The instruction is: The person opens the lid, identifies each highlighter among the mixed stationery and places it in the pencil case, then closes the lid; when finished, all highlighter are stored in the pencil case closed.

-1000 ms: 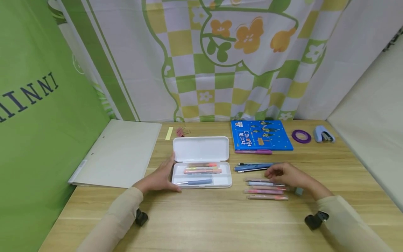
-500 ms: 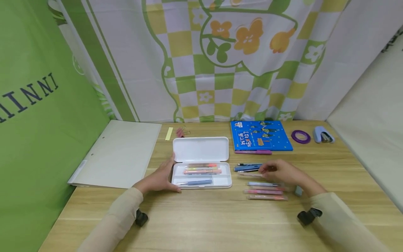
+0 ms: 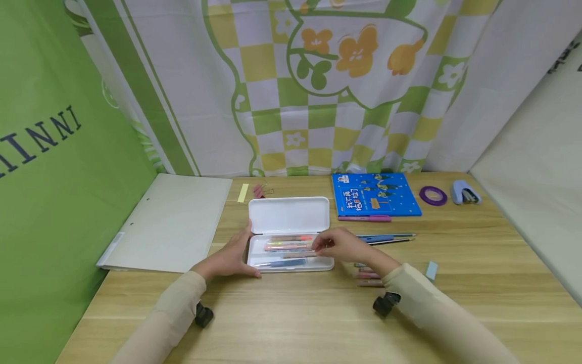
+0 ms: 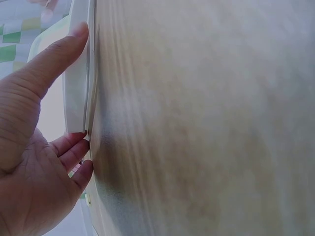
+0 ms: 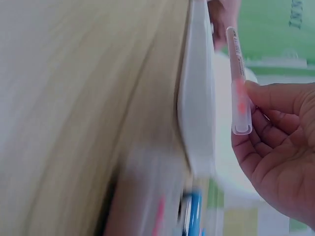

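left hand (image 3: 227,258): fingers straight, braced against pencil case (image 3: 291,215) left edge | right hand (image 3: 338,245): pinches pen (image 5: 238,81) above case tray, right rim

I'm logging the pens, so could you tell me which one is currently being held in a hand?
The pale pink-marked pen pinched by the right hand over the open white pencil case; every other pen lies in the case or on the table.

Clear plastic pen with pink-orange core (image 5: 238,81) hovers level over the open white plastic pencil case (image 3: 291,237), mid-table.
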Demonstrator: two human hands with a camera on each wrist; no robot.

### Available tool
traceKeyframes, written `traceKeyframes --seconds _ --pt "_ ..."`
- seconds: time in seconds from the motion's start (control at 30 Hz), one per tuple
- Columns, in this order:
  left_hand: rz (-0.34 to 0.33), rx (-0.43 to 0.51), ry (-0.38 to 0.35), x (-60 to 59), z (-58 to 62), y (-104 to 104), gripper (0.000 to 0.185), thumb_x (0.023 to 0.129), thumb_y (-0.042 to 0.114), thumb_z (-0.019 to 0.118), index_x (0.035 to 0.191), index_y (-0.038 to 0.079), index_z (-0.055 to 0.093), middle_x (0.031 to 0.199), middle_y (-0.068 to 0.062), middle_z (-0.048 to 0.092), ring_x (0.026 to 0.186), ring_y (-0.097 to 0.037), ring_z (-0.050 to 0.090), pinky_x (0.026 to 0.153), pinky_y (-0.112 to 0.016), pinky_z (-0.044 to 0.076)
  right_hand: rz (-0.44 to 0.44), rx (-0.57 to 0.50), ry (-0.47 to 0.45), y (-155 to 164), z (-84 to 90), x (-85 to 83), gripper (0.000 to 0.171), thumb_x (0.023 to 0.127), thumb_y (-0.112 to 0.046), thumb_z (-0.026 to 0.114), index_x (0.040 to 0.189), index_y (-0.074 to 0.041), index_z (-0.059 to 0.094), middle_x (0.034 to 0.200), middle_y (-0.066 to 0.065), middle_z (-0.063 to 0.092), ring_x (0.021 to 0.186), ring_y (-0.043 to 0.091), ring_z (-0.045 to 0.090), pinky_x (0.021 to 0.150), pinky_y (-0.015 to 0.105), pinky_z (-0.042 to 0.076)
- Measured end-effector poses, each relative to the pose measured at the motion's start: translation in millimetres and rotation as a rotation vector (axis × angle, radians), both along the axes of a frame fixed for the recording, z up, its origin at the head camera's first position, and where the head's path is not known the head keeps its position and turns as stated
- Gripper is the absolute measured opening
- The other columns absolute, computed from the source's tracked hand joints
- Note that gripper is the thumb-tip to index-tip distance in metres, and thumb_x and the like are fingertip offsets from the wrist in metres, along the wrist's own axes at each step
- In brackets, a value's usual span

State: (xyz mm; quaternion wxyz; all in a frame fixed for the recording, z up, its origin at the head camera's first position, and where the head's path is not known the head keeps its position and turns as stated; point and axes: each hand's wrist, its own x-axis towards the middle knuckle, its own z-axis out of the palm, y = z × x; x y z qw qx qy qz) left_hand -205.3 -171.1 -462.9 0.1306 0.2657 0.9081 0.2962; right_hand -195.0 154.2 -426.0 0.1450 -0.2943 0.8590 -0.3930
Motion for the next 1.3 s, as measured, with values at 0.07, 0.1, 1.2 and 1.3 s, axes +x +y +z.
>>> traceKeyframes --seconds 0.07,0.1,1.2,1.3 --pt "0.000 0.000 -0.001 0.1 -0.2 0 0.139 0.062 0.041 0.087 0.146 -0.007 -0.012 0.139 -0.020 0.038 0.133 -0.035 0.026 0.111 -0.051 0.018 0.039 -0.017 0.015 -15 -1.0 -0.4 0.008 0.086 -0.003 0.067 0.093 -0.002 0.070 0.085 0.000 0.065 0.077 0.009 0.056 0.071 0.023 0.050" --pt "0.000 0.001 -0.002 0.1 -0.3 0 0.139 0.062 0.041 0.087 0.146 -0.007 -0.013 0.139 -0.019 0.038 0.132 -0.035 0.026 0.111 -0.051 0.018 0.058 -0.028 0.028 -21 -1.7 -0.7 0.007 0.086 -0.002 0.067 0.092 -0.001 0.069 0.083 0.000 0.065 0.076 0.008 0.056 0.069 0.023 0.050" --pt "-0.002 0.015 0.003 2.2 3.5 1 0.137 0.062 0.038 0.088 0.146 -0.008 -0.010 0.146 -0.024 0.029 0.134 -0.038 0.023 0.111 -0.051 0.018 -0.091 -0.082 0.001 -55 -7.6 -3.4 0.007 0.084 -0.002 0.068 0.090 0.000 0.071 0.083 0.003 0.068 0.075 0.008 0.054 0.070 0.023 0.047" --pt "-0.001 0.019 0.005 2.1 2.8 1 0.137 0.062 0.038 0.088 0.146 -0.009 -0.010 0.138 -0.020 0.039 0.131 -0.036 0.028 0.110 -0.052 0.019 -0.122 -0.118 -0.064 -45 -4.2 -2.0 0.010 0.086 -0.003 0.067 0.093 0.001 0.071 0.085 0.004 0.068 0.077 0.011 0.055 0.071 0.025 0.048"
